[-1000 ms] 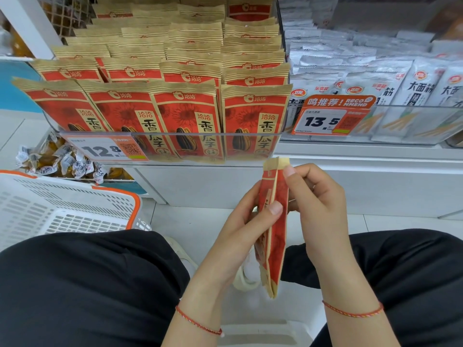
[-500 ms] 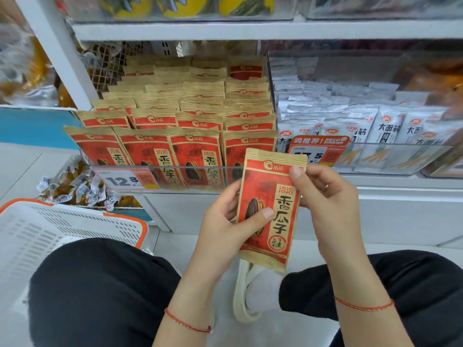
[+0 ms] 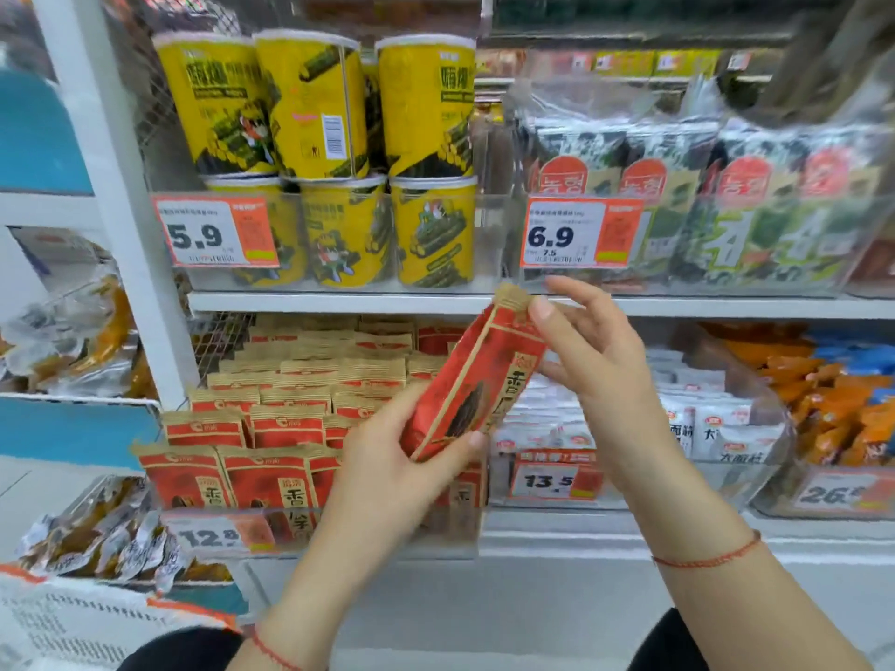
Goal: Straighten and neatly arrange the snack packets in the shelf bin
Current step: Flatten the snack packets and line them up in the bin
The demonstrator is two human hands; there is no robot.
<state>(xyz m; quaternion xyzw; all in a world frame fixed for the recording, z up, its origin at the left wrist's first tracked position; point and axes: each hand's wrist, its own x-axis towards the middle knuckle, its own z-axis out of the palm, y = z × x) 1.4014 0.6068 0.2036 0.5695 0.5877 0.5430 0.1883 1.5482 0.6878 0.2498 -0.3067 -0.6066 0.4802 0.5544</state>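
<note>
Packet [image 3: 477, 380]: red, tilted, held in front of the bin [image 3: 339, 535] of matching packets. Left hand [image 3: 392, 477] grips its lower end. Right hand [image 3: 595, 360] pinches its top, other fingers spread.

Held packet [image 3: 477, 375] tilted above shelf bin [image 3: 339, 540] (packets [image 3: 271, 418] in rows inside); canisters [image 3: 339, 157] on shelf above.
</note>
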